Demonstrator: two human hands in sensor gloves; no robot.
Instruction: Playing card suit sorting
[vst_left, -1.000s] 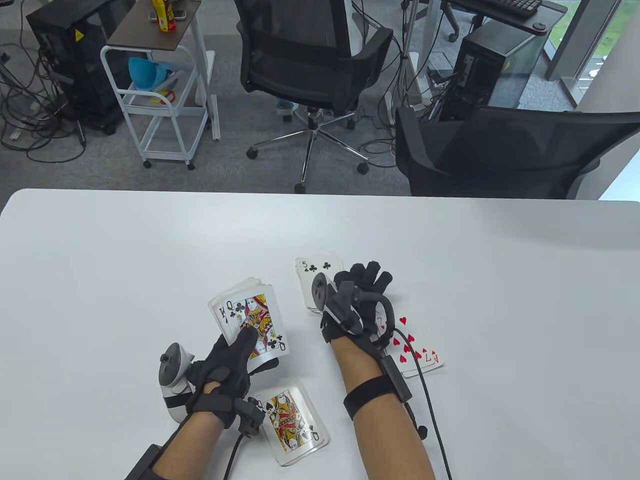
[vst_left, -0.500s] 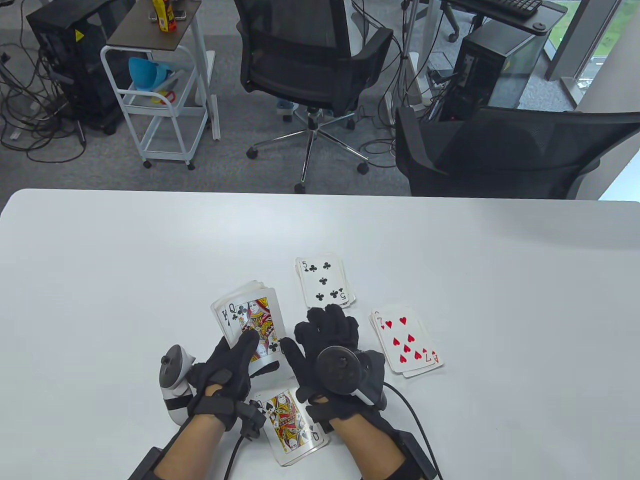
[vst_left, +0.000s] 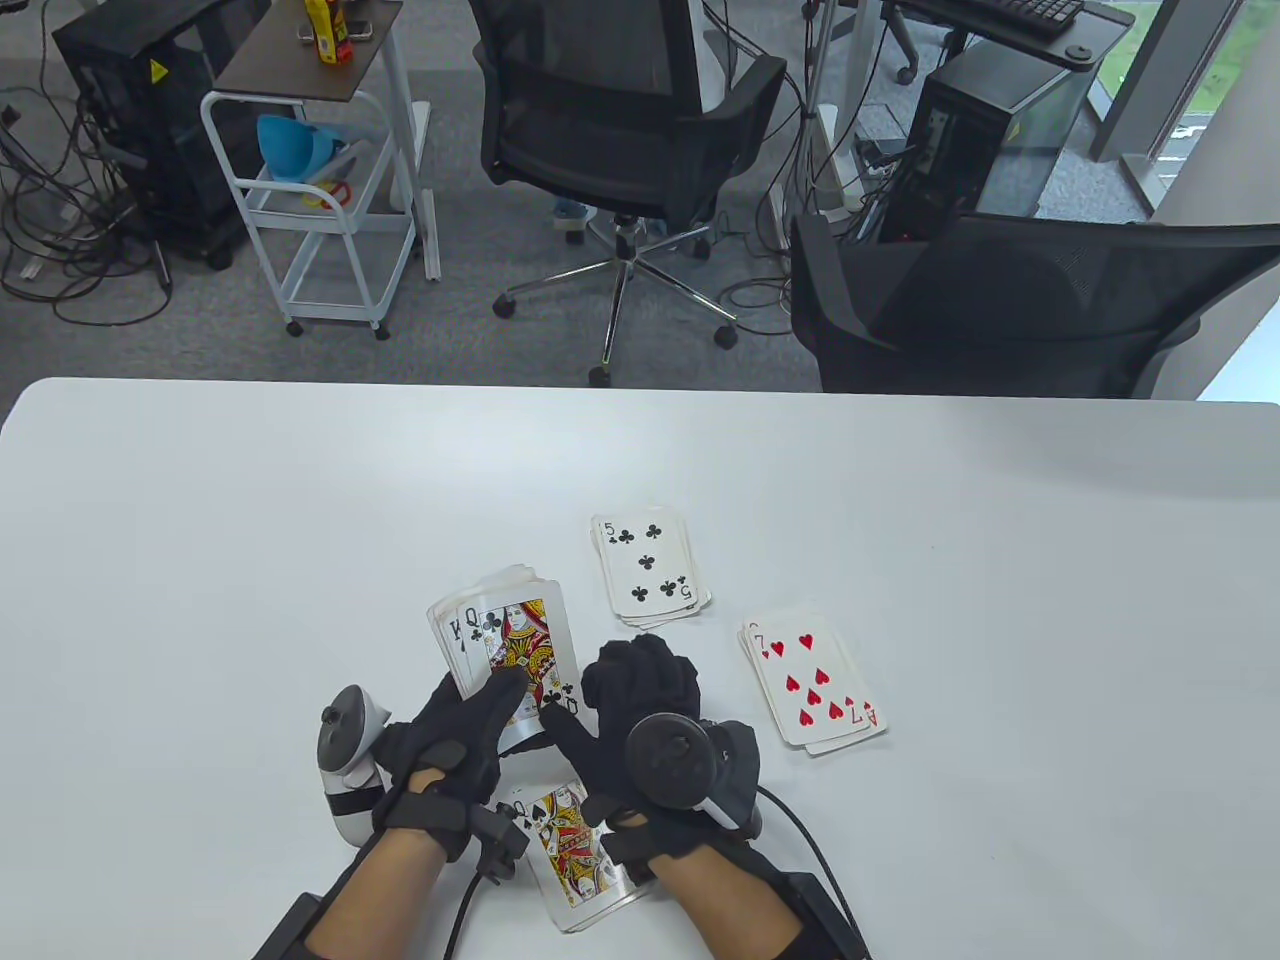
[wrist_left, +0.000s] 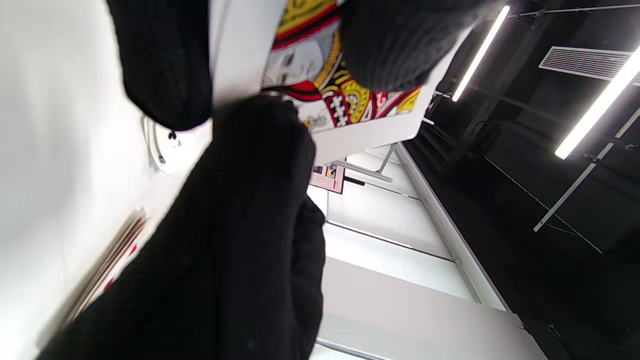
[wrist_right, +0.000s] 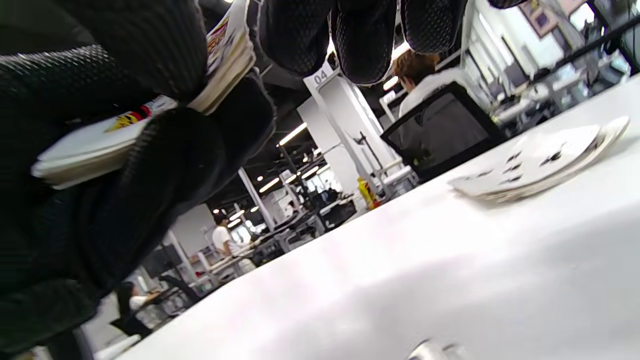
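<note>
My left hand holds a fanned deck above the table, the queen of clubs on top and a king's corner behind it. Its thumb lies on the queen's face. My right hand is right beside the deck: its thumb meets the queen's lower right corner, and its fingers curl at the card's right edge. Three face-up piles lie on the table: clubs topped by a five, hearts topped by a seven, and a queen of spades pile partly under my wrists.
The white table stretches wide to the left, right and far side of the piles. Two black office chairs stand past the far edge. In the right wrist view the clubs pile lies low on the table.
My right hand left the clubs pile, uncovering the five, and swung back towards me to the deck's right edge. The left hand and deck barely shifted.
</note>
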